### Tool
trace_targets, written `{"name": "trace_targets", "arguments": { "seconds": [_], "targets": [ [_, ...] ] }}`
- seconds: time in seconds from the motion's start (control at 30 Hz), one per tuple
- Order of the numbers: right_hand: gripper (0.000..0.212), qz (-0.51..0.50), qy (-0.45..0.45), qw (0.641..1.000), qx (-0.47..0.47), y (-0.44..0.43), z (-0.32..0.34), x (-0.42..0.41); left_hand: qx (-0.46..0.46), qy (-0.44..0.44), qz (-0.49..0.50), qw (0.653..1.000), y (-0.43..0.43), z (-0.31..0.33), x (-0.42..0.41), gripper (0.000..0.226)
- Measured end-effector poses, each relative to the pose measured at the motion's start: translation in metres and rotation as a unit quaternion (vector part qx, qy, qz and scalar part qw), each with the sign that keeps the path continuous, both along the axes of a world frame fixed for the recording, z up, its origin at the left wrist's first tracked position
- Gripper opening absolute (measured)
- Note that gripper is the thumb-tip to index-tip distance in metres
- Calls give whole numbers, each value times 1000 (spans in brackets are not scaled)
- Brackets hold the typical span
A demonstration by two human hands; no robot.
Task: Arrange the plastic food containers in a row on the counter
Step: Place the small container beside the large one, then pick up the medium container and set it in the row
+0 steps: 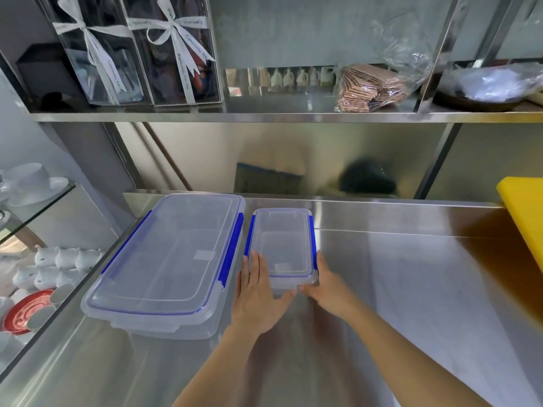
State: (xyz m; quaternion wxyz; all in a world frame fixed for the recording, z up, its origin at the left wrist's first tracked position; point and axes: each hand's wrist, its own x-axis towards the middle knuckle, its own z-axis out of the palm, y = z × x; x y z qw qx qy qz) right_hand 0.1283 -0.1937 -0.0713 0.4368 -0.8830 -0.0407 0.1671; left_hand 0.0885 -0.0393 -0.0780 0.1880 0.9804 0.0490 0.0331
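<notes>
Two clear plastic containers with blue clip lids rest on the steel counter [396, 289]. The large container [173, 259] lies at the left. Just to its right stands the small container [282, 245], with a narrow gap between them. My left hand [258, 298] presses flat against the small container's near left side, in that gap. My right hand [326, 286] cups its near right corner. Both thumbs meet under its front edge. Both lids are closed.
A yellow cutting board [526, 218] leans at the counter's right edge. A steel shelf [264, 116] above carries ribboned gift boxes [173, 51] and a bag of brown sleeves [373, 86]. At the left, a glass case [44, 259] holds white cups and saucers.
</notes>
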Motion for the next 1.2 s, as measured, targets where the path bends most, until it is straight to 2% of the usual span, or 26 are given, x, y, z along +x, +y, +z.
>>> {"name": "trace_targets", "arguments": {
  "seconds": [0.13, 0.23, 0.37, 0.47, 0.53, 0.6, 0.73, 0.83, 0.93, 1.0, 1.07, 1.2],
  "targets": [
    [101, 0, -4, 1000, -17, -4, 3, -11, -10, 23, -30, 999, 7, -1, -2, 92],
    [87, 14, 14, 999, -26, -18, 11, -30, -21, 33, -55, 998, 7, 4, -23, 86],
    [82, 45, 92, 995, -22, -37, 17, -71, -61, 42, -84, 994, -7, 15, -66, 78],
    [81, 86, 164, 983, 13, -50, 28, -109, -91, 87, -126, 984, -22, 25, -110, 73],
    [78, 123, 187, 974, 17, -59, 36, -131, -134, 120, -147, 973, -26, 31, -137, 70],
    [76, 156, 210, 965, 27, -69, 40, -150, -215, 170, -155, 949, -25, 35, -160, 65],
    [90, 216, 257, 941, 33, -84, 45, -189, -298, 249, -194, 901, -24, 40, -191, 65],
    [67, 270, 249, 930, -21, -87, 51, -210, -302, 258, -227, 889, -25, 44, -207, 65],
    [43, 293, 203, 927, -112, -85, 55, -221, -257, 250, -251, 899, -25, 44, -218, 56],
    [28, 277, 175, 935, -139, -86, 52, -225, -219, 238, -245, 914, -27, 42, -223, 48],
    [23, 233, 164, 952, -110, -91, 46, -229, -192, 203, -221, 935, -31, 39, -227, 42],
    [22, 98, 157, 983, -15, -102, 43, -233, -218, 100, -81, 967, -37, 32, -232, 55]
  ]
}}
